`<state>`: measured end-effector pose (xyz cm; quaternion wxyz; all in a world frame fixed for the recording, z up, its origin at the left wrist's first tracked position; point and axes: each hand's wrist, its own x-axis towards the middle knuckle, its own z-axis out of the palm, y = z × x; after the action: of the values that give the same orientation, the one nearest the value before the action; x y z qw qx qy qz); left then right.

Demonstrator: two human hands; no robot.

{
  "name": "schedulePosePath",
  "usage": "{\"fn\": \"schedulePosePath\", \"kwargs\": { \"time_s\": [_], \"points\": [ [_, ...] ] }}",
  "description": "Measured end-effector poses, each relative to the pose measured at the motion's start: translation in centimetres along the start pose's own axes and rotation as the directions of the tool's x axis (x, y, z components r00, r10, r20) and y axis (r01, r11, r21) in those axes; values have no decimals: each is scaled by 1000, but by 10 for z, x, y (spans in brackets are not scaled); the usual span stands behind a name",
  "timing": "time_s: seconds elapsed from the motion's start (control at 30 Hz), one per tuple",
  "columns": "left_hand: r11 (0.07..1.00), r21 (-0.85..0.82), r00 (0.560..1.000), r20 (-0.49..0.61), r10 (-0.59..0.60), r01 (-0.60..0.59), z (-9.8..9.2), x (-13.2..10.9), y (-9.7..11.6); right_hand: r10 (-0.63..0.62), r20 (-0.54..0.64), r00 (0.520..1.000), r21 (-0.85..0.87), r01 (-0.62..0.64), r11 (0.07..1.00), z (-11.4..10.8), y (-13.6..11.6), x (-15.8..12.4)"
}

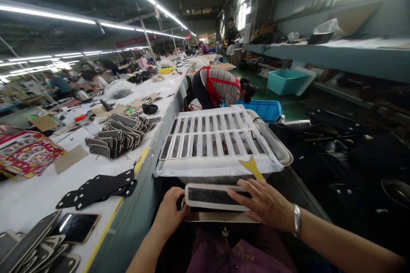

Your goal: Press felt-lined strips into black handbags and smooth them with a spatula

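Note:
My left hand (pixel 169 213) grips the left end of a long white-edged strip with a dark centre (pixel 211 196), fingers curled round it. My right hand (pixel 264 202) lies flat on the strip's right part, fingers stretched out, a bracelet at the wrist. Under the strip lies a flat tan plate (pixel 221 218). Just beyond stands a metal tray (pixel 275 143) covered by a white sheet holding rows of similar strips (pixel 211 136). A yellow scraper (pixel 253 167) rests on the sheet's near edge.
A long white workbench (pixel 38 187) runs along the left, bearing stacks of dark pieces (pixel 117 136), black cut-outs (pixel 99 187) and glossy parts (pixel 48 239). A person in a striped shirt (pixel 221 87) bends over blue bins (pixel 265 108). Other workers sit far left.

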<state>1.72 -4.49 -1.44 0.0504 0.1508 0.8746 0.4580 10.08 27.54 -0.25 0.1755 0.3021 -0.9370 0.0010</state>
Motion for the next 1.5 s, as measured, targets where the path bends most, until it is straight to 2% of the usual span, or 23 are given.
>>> {"fn": "schedulePosePath", "kwargs": {
  "time_s": [0.13, 0.27, 0.43, 0.5, 0.67, 0.77, 0.9, 1.0, 1.07, 1.13, 1.23, 1.4, 1.5],
  "points": [
    [977, -113, 977, -94, -193, 182, -1, -14, -23, -88, 20, 996, -28, 88, 996, 2, -4, 8],
    [955, -182, 967, -66, -247, 232, 14, -25, -34, -171, 74, 983, -63, 175, 982, 5, -15, 22],
    [941, -194, 953, -64, -296, 279, 25, -29, -29, -162, 130, 978, -72, 172, 982, 7, -21, 23],
    [933, -203, 950, -31, -310, 297, 24, -28, -27, -175, 125, 977, -49, 182, 982, 7, -20, 20],
    [887, -256, 923, 142, -359, 384, 18, -23, -23, -166, 160, 973, 37, 162, 986, 11, -18, 16],
    [877, -266, 915, 166, -367, 400, 17, -21, -23, -156, 229, 961, 114, 133, 985, 16, -18, 16],
    [935, -126, 938, 153, -311, 331, 11, -19, -22, -147, 386, 911, 199, 74, 977, 22, -17, 27],
    [964, 97, 950, 171, -263, 249, 0, -14, -15, -136, 507, 851, 226, 21, 974, 21, -17, 42],
    [949, 277, 949, 229, -216, 149, -7, -9, -7, -128, 546, 828, 230, -1, 973, 19, -16, 51],
    [916, 402, 927, 339, -157, 8, -13, -3, 3, -122, 566, 815, 245, -26, 969, 16, -14, 55],
    [879, 452, 866, 489, -102, -151, -17, 3, 13, -114, 581, 806, 297, -79, 952, 13, -10, 54],
    [839, 485, 847, 528, -59, -244, -17, 6, 12, -81, 585, 807, 295, -119, 948, 10, -8, 51],
    [764, 567, 799, 590, -116, -308, -21, 9, 23, -90, 589, 803, 276, -95, 956, 10, -7, 52]
  ]
}}
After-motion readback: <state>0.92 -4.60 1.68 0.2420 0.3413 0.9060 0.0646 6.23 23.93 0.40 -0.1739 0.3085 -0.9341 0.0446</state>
